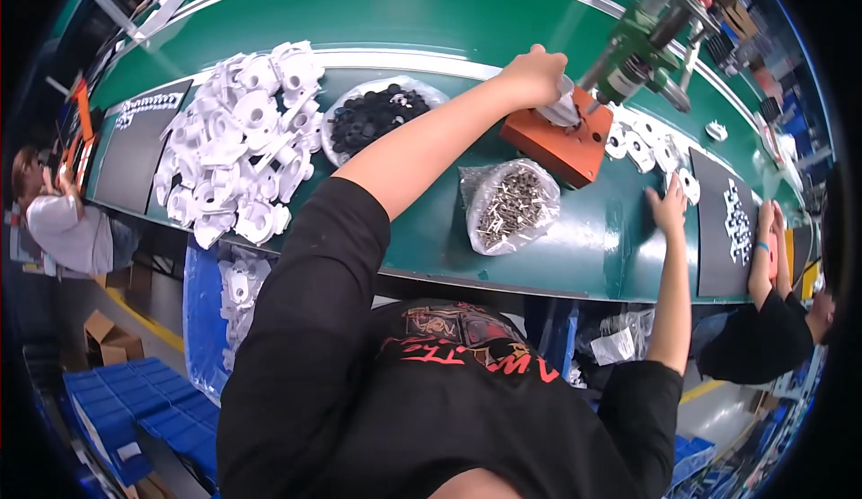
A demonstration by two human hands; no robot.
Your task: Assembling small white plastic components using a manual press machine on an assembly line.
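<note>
My left hand (536, 78) reaches across to an orange block fixture (558, 144), its fingers closed around a white plastic part (563, 111) that sits on top of the block. The fingertips on the far side are partly hidden. Farther right, my right hand (667, 206) is low over the green bench, thumb and fingers apart. Its fingertips are beside a row of white plastic parts (639, 152), close to the nearest one (689, 186); contact is hard to make out. A green machine with a metal column (628, 64) stands just behind the fixture.
A large heap of white plastic parts (256, 115) lies left, beside a bag of black pieces (382, 115). A plastic bag of metal screws (514, 207) stands before the fixture. Dark mats (714, 230) lie at both ends. Co-workers sit left (67, 230) and right (750, 342).
</note>
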